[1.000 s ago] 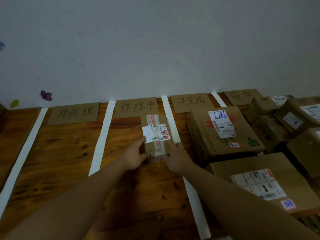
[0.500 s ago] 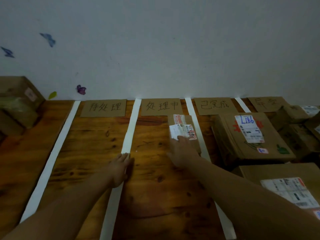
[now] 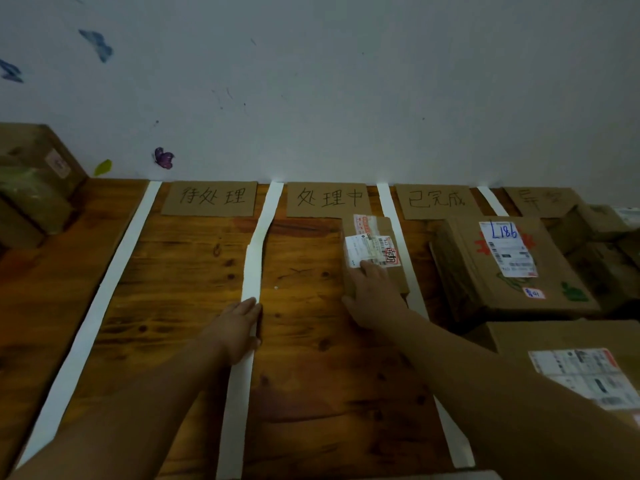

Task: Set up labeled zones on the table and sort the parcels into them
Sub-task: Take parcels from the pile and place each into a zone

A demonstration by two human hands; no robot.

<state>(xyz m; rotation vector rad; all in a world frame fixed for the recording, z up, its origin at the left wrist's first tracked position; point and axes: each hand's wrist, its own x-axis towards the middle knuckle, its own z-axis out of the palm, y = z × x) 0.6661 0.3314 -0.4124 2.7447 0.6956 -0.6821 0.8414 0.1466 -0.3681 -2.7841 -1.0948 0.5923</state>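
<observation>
White paper strips divide the wooden table (image 3: 180,271) into zones, each headed by a handwritten cardboard label at the wall. A small brown parcel (image 3: 375,244) with white and red stickers lies in the second zone, under its label (image 3: 327,199). My right hand (image 3: 372,294) rests flat on the parcel's near end, fingers straight. My left hand (image 3: 237,327) lies flat on the white strip (image 3: 254,258) that borders that zone on the left. The first zone, under its label (image 3: 210,198), holds no parcel.
A large box marked L186 (image 3: 505,268) sits in the third zone below its label (image 3: 437,201). Another labelled box (image 3: 568,362) lies at the near right, and more boxes crowd the far right. Stacked cartons (image 3: 31,188) stand at the far left.
My left hand left the small parcel and moved left onto the white strip. My right hand stayed on the parcel. The camera turned left, bringing the left cartons into view.
</observation>
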